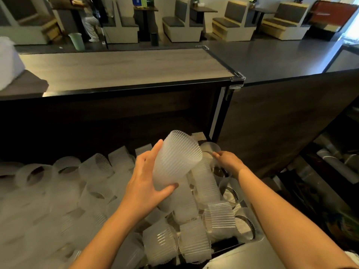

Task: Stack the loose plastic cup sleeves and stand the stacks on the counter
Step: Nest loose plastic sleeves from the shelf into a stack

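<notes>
Bare forearms (108, 230) up from the bottom edge, over a heap of loose sleeves (93, 191); left hand (143, 179) clasped round a nested stack (174, 162) of ribbed, translucent sleeves, thumb curled under the narrow end, fingers up along the left side; long axis tilted, narrow end low and toward the camera, wide open mouth up and away, leaning a little to the right; held clear above the heap. Right hand (229, 162) seen from the back, just right of the held stack, fingertips down at the rim of a single sleeve at the heap's far edge; pinching or only touching, cannot tell. Between the hands, a lying stack (206, 181) on its side in the heap, axis running away from the camera. Beyond and above, well apart from the hands, wood-grained counter (120, 68); white bag (7, 63) at its left end; green cup (76, 41) past its far edge; booth seats (182, 26) across the room.
</notes>
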`<act>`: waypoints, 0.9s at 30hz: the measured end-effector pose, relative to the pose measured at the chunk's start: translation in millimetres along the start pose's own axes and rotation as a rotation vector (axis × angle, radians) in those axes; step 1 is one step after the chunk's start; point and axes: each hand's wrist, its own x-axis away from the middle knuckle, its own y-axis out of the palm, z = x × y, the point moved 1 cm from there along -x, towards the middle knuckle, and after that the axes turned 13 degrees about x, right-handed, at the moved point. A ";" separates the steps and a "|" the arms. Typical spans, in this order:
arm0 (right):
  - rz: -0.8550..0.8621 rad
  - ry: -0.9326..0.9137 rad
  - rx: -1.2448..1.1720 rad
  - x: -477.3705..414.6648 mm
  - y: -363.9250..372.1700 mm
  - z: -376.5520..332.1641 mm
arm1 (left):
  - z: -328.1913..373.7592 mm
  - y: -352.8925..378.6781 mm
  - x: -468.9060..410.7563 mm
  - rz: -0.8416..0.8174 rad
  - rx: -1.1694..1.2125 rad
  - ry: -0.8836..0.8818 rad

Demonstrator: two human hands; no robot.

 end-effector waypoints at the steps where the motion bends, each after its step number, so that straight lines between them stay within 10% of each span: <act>1: 0.002 0.018 0.009 -2.1 1.8 -0.8 | -1.3 -1.5 0.7 0.006 -0.002 -0.001; 7: 0.155 0.007 -0.056 -3.3 -6.6 -4.0 | -3.8 -6.1 3.3 0.020 -0.010 -0.025; 13: 0.501 -0.134 -0.626 38.1 -45.1 -21.8 | -1.5 -0.4 0.6 0.015 0.004 -0.009; 18: 0.253 -0.387 -1.118 92.1 -60.3 -44.0 | 0.2 5.2 -2.8 -0.001 0.011 0.023; 27: 0.250 -0.494 -0.481 121.5 -55.5 -57.4 | -2.6 5.3 -1.8 -0.031 -0.096 0.026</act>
